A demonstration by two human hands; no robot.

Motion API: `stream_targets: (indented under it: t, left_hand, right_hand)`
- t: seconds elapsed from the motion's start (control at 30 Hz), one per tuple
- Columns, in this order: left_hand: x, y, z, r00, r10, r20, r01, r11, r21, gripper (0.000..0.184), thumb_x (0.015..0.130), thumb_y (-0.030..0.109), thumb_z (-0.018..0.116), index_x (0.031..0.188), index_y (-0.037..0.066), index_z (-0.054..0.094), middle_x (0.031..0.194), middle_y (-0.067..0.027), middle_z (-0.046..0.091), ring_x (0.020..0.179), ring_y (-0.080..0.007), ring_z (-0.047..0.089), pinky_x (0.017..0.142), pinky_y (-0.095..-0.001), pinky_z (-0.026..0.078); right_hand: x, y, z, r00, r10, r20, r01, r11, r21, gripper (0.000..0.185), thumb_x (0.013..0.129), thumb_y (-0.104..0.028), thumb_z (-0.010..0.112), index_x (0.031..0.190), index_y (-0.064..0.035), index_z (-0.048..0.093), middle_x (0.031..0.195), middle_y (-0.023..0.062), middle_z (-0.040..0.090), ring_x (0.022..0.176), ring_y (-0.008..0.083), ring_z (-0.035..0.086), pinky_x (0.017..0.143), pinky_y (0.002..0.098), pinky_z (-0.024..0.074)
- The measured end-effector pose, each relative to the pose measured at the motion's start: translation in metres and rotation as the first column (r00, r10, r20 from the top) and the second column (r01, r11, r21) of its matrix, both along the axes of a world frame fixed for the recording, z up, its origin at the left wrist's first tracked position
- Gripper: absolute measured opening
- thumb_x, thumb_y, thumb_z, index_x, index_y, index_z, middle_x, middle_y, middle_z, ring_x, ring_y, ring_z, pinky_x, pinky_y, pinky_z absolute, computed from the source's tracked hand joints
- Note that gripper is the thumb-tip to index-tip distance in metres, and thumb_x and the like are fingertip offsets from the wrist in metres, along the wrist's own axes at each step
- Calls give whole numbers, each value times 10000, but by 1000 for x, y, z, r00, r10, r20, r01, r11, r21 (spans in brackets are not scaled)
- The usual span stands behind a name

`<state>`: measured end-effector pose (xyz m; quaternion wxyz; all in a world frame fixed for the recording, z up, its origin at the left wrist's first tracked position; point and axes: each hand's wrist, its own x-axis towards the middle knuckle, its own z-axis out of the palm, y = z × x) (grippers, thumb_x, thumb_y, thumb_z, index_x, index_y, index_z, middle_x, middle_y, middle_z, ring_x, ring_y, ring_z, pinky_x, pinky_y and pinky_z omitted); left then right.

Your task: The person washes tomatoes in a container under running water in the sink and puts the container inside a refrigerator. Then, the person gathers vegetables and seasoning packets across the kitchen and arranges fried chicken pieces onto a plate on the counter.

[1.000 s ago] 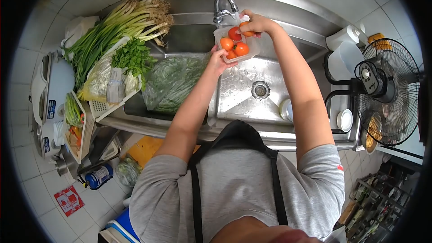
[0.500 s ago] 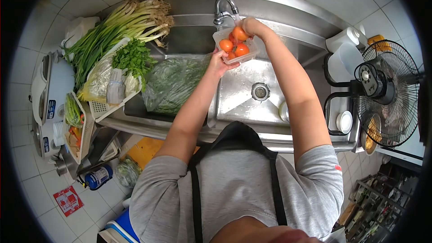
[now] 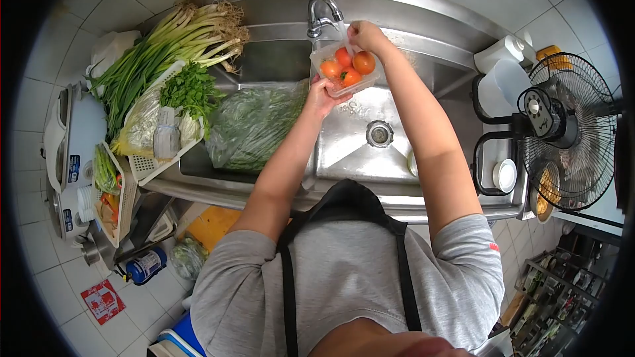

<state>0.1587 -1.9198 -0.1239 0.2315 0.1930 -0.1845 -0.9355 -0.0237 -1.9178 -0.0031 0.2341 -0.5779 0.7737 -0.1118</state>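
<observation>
Left hand point(image 3: 323, 96) holds a container point(image 3: 319, 55) of tomatoes point(image 3: 350, 77); whether right hand point(image 3: 365, 35) grips anything, I cannot tell.

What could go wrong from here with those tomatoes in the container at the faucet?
A slip: the left hand grips one side of the clear container, and wet plastic may slide, especially if water from the faucet makes it heavier.

A spill: the rounded tomatoes lie loose, so a tilt could roll one into the sink.

A knock: the right hand is close to the container's far edge and might bump it.
</observation>
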Motion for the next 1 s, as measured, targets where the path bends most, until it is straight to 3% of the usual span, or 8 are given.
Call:
stream_targets:
  t: [0.07,0.27,0.47,0.53,0.6,0.67,0.8,1.0]
  left_hand:
    - [1,1,2,1000,8,17,-8,1000,-18,630,617,19,455,1186,213,265,1201,-140,374,1078,-427,425,819,-653,349]
    - [3,-3,17,1000,-1,-1,1,1000,5,653,623,14,463,1203,227,250,1197,-145,373,1073,-414,433,813,-651,354]
    - [-5,17,64,905,165,392,3,920,-393,748,606,75,584,1242,174,201,1211,-189,309,1062,-363,414,869,-531,368]
    - [-15,21,70,641,531,554,296,495,-817,815,567,133,657,1239,137,197,1191,-214,312,1098,-352,342,936,-435,307]
    - [-26,35,88,571,578,584,449,375,-811,852,521,142,695,1227,117,218,1175,-206,323,1111,-354,314,939,-411,313]
    - [-38,50,102,504,636,584,587,244,-772,891,475,151,732,1215,97,240,1159,-199,333,1124,-355,287,941,-387,319]
    - [-52,85,111,551,709,440,680,-77,-729,813,468,149,754,1167,107,339,1107,-196,353,1051,-358,331,912,-405,341]
    - [-65,123,131,575,745,338,732,-284,-620,711,500,147,744,1125,118,406,1049,-164,376,1036,-346,357,761,-461,441]
  right_hand:
    - [2,-2,-14,829,-71,555,224,951,-214,165,704,-70,613,865,-63,650,695,113,621,632,225,594,596,337,464]
    - [18,23,-30,966,46,254,90,863,-498,160,740,-148,599,882,-92,647,849,86,611,735,229,591,679,323,453]
    - [30,60,-46,890,-336,307,439,815,-378,250,729,-244,637,936,-105,645,897,93,618,791,225,595,734,301,455]
    - [25,69,-80,656,-169,736,639,642,-423,249,755,-244,627,943,-81,642,894,78,632,777,167,594,718,280,458]
    - [33,83,-104,592,-208,779,715,581,-388,259,793,-217,600,974,-34,620,913,69,629,789,136,580,704,259,459]
    - [39,85,-140,251,-35,967,903,367,-221,260,822,-198,568,1000,-11,594,915,77,620,798,142,582,696,246,458]
    - [61,100,-135,-50,290,956,963,268,-30,269,854,-167,497,1071,-11,523,968,76,597,844,156,584,722,267,481]
    - [57,114,-142,-103,439,892,967,253,-13,276,840,-178,517,1063,-15,519,976,77,592,846,170,585,720,282,482]
